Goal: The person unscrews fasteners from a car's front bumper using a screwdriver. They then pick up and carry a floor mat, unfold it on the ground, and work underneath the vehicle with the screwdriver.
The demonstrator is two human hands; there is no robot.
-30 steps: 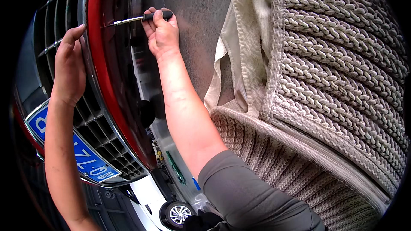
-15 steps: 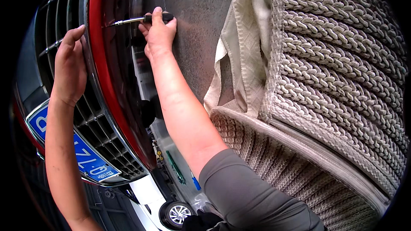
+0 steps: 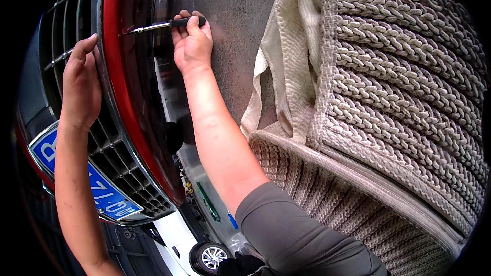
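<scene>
My right hand point(image 3: 194, 46) is closed around the black handle of a screwdriver point(image 3: 155, 26), thumb and fingertips on the grip. Its bright metal shaft points left, and the tip meets the dark red inner edge beside the car's red body panel point(image 3: 113, 30). Farther left, my left hand point(image 3: 82, 89) lies against the black grille point(image 3: 110, 145) with chrome strips, next to the chrome trim. One digit stretches up toward the trim; the other fingers are mostly hidden, and I see nothing held there.
A blue licence plate point(image 3: 110, 194) sits on the grille below my left forearm. Right of my arm hangs a beige woven cover point(image 3: 404, 87) with a zip and fabric straps. Green point(image 3: 208, 202) and blue point(image 3: 232, 221) tools lie near my elbow. A white car's wheel point(image 3: 211, 258) shows at the bottom.
My right fingers have shifted their hold on the screwdriver handle, with more fingertips now showing above it. The tip stays at about the same spot; my left hand has barely moved.
</scene>
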